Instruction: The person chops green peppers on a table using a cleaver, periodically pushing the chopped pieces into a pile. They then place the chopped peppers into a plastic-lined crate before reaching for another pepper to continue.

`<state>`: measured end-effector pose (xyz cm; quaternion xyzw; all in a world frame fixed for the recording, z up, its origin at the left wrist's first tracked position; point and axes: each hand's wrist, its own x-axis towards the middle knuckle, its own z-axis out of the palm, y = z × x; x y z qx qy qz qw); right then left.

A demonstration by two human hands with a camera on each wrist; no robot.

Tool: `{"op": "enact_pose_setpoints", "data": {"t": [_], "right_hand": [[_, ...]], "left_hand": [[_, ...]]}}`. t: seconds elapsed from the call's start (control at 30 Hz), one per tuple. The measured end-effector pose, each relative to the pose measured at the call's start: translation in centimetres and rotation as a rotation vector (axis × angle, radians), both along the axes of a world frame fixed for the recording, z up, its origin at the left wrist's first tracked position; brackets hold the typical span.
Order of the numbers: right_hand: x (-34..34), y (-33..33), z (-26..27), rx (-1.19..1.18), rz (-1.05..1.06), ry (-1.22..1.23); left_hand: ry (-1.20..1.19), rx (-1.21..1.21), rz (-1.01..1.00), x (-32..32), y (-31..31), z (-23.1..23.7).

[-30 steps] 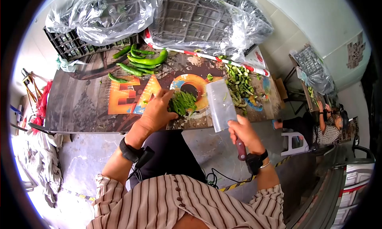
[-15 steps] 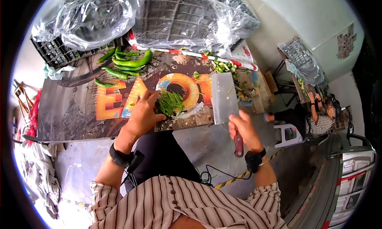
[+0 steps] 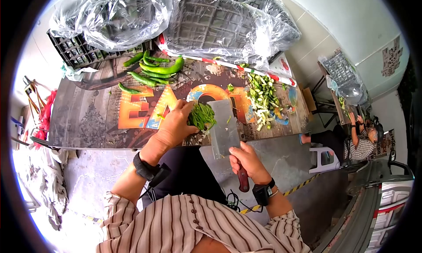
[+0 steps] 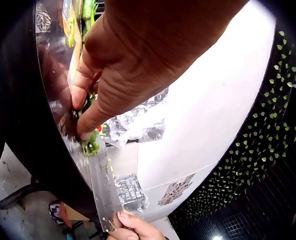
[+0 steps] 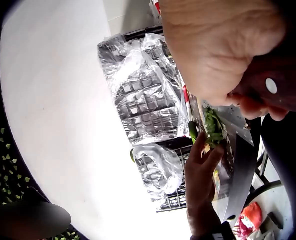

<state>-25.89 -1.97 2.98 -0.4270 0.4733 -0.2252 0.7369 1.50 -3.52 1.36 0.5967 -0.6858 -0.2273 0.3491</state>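
Observation:
A pile of sliced green peppers (image 3: 201,116) lies on the table's printed top. My left hand (image 3: 176,123) holds the pile's left side with bent fingers and thumb; in the left wrist view the left hand (image 4: 123,70) has its fingertips on the green pieces (image 4: 91,144). The right hand (image 3: 249,159) grips the dark red handle of a cleaver (image 3: 225,129), its wide blade standing at the pile's right edge. In the right wrist view the right hand (image 5: 223,50) is round the handle (image 5: 275,82). Several whole green peppers (image 3: 162,70) lie at the back left.
Chopped pepper pieces (image 3: 262,94) are spread on the table's right part. Plastic-covered black crates (image 3: 220,24) stand along the back edge, with a red and white strip (image 3: 228,64) before them. At far right a person (image 3: 361,143) sits near a white stool (image 3: 324,159).
The cleaver, first held out to the right of the pile, has moved left to the pile's edge. The left hand has kept its hold on the pile. The head view swung and came back.

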Motion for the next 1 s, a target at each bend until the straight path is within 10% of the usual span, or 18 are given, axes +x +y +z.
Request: {"op": "enact_pose_setpoints", "data": {"t": [0.53,0.63,0.73,1.0], "right_hand": [[2.8,-2.1,5.0,-0.180,0.129,-0.041],[3.9,-7.7,14.0,-0.468,0.156,-0.096],[5.7,-13.2,22.0,-0.632,-0.091,-0.143],[0.1,-13.1,15.1,-0.616,-0.352,-0.003]], "left_hand": [[0.077,-0.248,0.022,-0.2,-3.3,3.6],[0.117,-0.681,-0.077,0.8,-9.7,14.5],[0.248,-0.544,0.019,1.8,-16.4,23.2],[0.199,-0.461,0.080,4.8,-10.2,15.5]]}}
